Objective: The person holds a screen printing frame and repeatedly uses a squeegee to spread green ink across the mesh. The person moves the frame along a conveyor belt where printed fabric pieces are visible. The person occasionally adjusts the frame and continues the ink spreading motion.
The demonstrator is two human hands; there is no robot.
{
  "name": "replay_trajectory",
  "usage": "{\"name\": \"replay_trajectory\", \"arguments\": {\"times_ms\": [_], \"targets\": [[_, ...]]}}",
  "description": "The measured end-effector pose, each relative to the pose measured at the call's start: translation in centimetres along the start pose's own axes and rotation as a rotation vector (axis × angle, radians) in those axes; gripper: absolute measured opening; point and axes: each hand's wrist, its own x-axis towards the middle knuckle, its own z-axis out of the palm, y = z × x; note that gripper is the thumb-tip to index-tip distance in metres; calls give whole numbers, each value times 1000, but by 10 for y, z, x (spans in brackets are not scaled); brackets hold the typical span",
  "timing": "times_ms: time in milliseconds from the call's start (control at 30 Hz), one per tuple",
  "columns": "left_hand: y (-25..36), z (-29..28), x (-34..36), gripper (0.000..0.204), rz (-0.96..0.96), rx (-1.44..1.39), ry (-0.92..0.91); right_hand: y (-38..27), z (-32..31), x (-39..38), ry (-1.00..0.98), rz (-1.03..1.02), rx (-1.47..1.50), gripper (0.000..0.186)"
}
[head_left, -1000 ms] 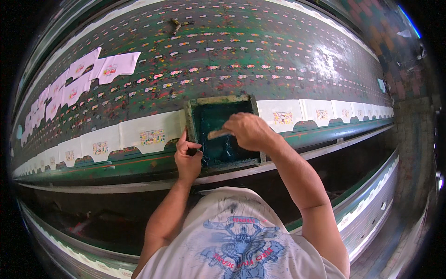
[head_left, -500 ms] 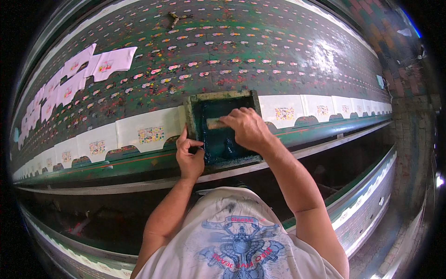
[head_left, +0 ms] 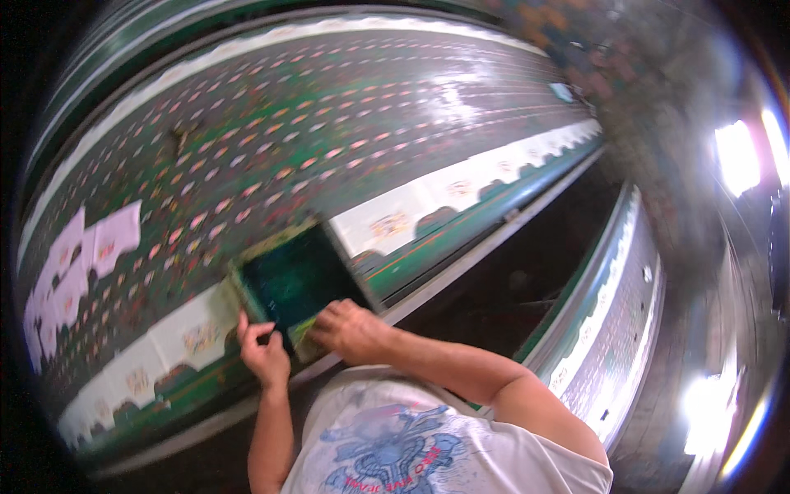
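Observation:
A screen printing frame (head_left: 271,241) with a dark green, wet-looking mesh lies across the near edge of the long table, over a row of white fabric pieces. My right hand (head_left: 350,331) is closed round a squeegee (head_left: 302,333) at the frame's near end; only a yellowish strip of it shows beside the fingers. At the frame's near left side, my left hand (head_left: 265,356) grips the wooden edge, index finger pointing up along it. Printed white fabric pieces (head_left: 387,226) run to the right of the frame, and more white pieces (head_left: 197,333) lie to its left.
Pale pink printed pieces (head_left: 113,239) lie on the far left of the paint-spotted table (head_left: 329,132). A rail (head_left: 481,239) runs along its near edge. Another table (head_left: 613,354) with white pieces stands at right, past a dark gap. A small dark object (head_left: 181,136) rests farther back.
My right hand has drawn the squeegee from mid-mesh to the frame's near end. The whole view has turned and shifted, so the table slants. My left hand stays at the frame's left side.

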Motion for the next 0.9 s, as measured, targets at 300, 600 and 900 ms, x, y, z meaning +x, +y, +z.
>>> {"name": "replay_trajectory", "arguments": {"times_ms": [300,600,900], "targets": [[57,6,0,23,-80,-167,59,62,-18,-58,309,-84,312,44],[96,94,-15,59,-124,-143,15,206,-50,-194,798,269,536,38],[238,210,-57,66,-130,-164,-201,278,-31,-253,785,490,1688,70]]}}
